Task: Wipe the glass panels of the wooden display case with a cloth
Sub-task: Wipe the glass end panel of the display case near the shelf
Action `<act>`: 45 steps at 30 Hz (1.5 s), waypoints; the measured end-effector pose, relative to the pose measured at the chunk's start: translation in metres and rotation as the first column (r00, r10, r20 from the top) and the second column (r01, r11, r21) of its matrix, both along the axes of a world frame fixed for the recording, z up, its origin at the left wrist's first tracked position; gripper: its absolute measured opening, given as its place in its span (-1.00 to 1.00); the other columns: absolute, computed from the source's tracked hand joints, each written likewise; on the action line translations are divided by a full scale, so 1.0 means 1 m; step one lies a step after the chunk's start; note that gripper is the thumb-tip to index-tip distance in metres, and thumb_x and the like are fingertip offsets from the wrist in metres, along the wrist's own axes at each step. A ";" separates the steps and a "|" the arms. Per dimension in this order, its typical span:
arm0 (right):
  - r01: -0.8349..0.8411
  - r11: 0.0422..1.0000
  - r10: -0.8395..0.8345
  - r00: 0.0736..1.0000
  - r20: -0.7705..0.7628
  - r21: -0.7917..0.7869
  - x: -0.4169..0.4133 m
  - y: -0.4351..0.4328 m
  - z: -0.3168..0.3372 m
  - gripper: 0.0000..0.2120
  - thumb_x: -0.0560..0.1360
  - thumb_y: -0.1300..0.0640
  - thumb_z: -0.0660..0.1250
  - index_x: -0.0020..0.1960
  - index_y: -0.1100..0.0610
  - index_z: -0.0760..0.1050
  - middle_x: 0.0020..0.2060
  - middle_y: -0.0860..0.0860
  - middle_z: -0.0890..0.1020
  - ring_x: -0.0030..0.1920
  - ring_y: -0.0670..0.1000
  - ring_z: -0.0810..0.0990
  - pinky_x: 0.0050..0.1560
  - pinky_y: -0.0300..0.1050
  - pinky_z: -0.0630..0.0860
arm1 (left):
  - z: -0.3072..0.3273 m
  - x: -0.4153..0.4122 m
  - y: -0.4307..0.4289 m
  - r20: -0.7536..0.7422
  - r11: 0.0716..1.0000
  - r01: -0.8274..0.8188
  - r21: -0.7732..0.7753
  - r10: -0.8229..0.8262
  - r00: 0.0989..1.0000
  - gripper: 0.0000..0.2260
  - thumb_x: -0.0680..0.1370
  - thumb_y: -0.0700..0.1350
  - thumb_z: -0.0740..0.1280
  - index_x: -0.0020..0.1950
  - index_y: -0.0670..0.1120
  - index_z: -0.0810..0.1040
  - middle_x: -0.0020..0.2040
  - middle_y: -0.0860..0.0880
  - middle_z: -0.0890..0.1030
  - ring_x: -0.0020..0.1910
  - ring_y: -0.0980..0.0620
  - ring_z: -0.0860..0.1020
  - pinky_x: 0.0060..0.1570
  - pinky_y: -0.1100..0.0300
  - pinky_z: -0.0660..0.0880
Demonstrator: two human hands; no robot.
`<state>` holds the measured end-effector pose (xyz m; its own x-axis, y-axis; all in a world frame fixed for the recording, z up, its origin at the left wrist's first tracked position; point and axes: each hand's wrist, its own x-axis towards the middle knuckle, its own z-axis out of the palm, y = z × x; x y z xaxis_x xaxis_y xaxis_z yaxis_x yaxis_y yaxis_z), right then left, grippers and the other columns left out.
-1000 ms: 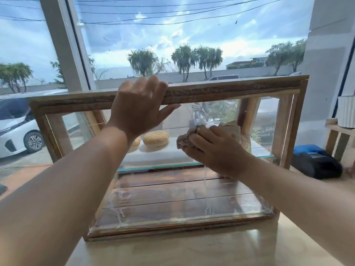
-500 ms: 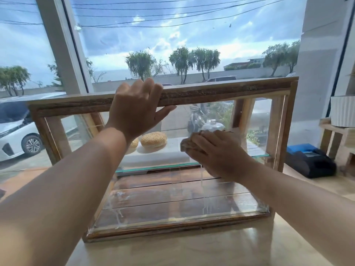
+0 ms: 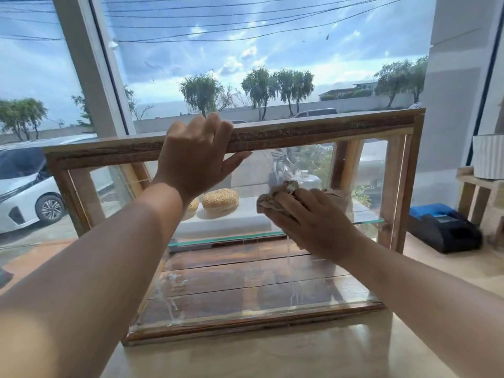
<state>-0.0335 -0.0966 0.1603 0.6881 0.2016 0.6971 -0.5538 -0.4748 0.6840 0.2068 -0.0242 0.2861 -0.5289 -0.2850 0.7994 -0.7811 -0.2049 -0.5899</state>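
Observation:
The wooden display case [image 3: 313,132] stands on the counter in front of a big window, its front glass panel [image 3: 245,282] streaked with wet smears. My left hand [image 3: 195,156] lies over the top front rail, fingers curled on it, thumb against the glass. My right hand [image 3: 311,219] presses a crumpled brown cloth [image 3: 275,197] flat against the front glass at mid height, right of centre. Inside, a sesame bun [image 3: 220,199] sits on a white board on the glass shelf [image 3: 365,221].
A black and blue device [image 3: 441,227] sits on the counter to the right of the case. A white ribbed pot [image 3: 488,156] stands on a wooden stand at the far right. The pale counter [image 3: 272,356] extends toward me. A white car is parked outside.
My right hand with the cloth has shifted slightly along the front glass, and a little more cloth shows above the fingers. The left hand stays on the top rail.

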 end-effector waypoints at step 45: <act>-0.067 0.991 0.060 0.996 0.060 0.116 -0.004 0.006 0.030 -0.58 0.47 0.25 0.33 0.31 0.08 0.39 0.19 0.10 0.53 -0.02 0.14 0.48 -0.10 0.07 0.54 | -0.002 0.000 -0.001 -0.003 0.999 -0.042 -0.028 0.042 0.999 -0.50 0.68 0.25 0.07 0.06 -0.19 0.46 -0.16 -0.17 0.47 -0.32 -0.11 0.45 -0.37 0.07 0.38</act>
<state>-0.0377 -0.0910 0.1908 0.6354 0.1582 0.7558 -0.5559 -0.5856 0.5900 0.2066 -0.0252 0.2839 -0.5152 -0.2844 0.8085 -0.7728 -0.2538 -0.5817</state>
